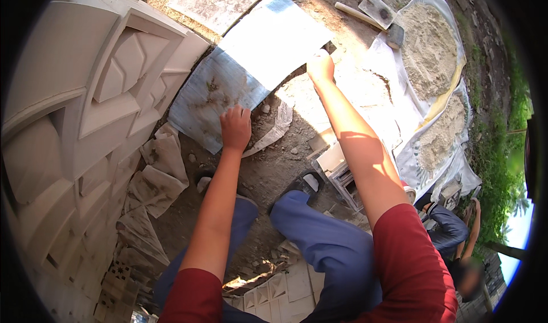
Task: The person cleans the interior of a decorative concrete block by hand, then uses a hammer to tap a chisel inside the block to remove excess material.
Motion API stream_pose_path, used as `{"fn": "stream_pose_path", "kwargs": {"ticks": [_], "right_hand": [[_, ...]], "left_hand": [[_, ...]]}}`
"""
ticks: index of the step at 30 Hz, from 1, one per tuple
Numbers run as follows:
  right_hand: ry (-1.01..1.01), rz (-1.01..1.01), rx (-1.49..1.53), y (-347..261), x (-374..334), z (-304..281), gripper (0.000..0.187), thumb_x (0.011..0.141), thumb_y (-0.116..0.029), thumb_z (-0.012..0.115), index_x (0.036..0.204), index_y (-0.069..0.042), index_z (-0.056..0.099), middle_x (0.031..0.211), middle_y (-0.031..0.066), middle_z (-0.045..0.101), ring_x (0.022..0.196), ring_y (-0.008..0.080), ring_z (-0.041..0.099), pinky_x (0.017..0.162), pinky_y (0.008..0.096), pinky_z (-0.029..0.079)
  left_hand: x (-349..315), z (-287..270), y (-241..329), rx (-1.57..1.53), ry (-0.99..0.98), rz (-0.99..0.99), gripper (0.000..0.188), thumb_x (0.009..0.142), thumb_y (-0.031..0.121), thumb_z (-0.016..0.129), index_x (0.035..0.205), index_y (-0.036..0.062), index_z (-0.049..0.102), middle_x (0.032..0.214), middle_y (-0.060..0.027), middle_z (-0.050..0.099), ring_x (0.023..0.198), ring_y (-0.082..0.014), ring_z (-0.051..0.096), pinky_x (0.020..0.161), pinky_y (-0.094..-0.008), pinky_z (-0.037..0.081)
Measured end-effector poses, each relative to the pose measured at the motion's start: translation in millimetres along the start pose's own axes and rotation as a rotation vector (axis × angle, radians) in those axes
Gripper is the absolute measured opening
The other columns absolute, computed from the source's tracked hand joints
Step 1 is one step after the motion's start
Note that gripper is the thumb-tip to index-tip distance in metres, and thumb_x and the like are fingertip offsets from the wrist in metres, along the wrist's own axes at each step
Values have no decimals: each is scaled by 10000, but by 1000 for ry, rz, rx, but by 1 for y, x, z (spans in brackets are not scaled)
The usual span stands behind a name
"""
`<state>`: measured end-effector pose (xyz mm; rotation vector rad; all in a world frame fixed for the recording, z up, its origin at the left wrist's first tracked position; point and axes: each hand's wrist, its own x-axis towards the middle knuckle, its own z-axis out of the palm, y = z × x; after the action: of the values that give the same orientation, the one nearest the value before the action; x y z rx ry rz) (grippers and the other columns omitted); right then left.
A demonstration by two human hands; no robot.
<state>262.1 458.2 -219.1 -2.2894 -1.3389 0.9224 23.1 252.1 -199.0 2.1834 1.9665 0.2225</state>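
The right hand (321,67) grips the sheet (246,75) at three o'clock, likely to steady it; the left hand (236,130) curls at six, whether gripping I cannot tell.

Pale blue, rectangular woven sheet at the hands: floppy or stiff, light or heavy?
The pale blue woven sheet probably flexes; its edge looks thin. Likely light for its size, given that thinness. The brown, dirt-like patches on its shaded part might shed if tilted.

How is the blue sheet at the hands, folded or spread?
Spread: the blue sheet stretches out broad and fairly flat, with the left hand and right hand at its near edge.
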Motion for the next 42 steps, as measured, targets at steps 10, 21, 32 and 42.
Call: {"fn": "stream_pose_path", "kwargs": {"ticks": [10,21,32,42], "right_hand": [[-132,51,-254,-18,8,-32,309,926,-269,629,1042,16,655,976,219,721,977,393,699,857,492,537],[-256,-1065,-685,-131,-14,75,679,821,-79,695,1461,-92,467,1542,140,419,1462,281,371,1185,591,300],[-464,-1430,-784,-101,-6,-20,128,889,-64,555,967,-110,645,1069,46,603,1202,197,564,1132,490,316],[-716,-1328,-1105,10,-11,-131,236,924,-145,560,1152,-155,618,1079,64,668,1084,251,652,997,485,473]], "left_hand": [[-3,-15,14,-177,170,-37,58,925,113,636,954,83,595,1148,-95,602,1109,-313,560,951,-476,423],[47,-26,-93,124,102,-259,699,927,199,684,1537,61,372,1554,-158,413,1363,-345,449,1072,-519,404],[38,-61,-93,111,17,-381,453,859,255,757,1262,147,580,1241,-53,565,1223,-282,512,1028,-552,375],[-66,-91,71,-281,-110,39,145,839,132,726,842,105,583,1407,-76,579,1339,-292,511,1104,-530,338]]}}
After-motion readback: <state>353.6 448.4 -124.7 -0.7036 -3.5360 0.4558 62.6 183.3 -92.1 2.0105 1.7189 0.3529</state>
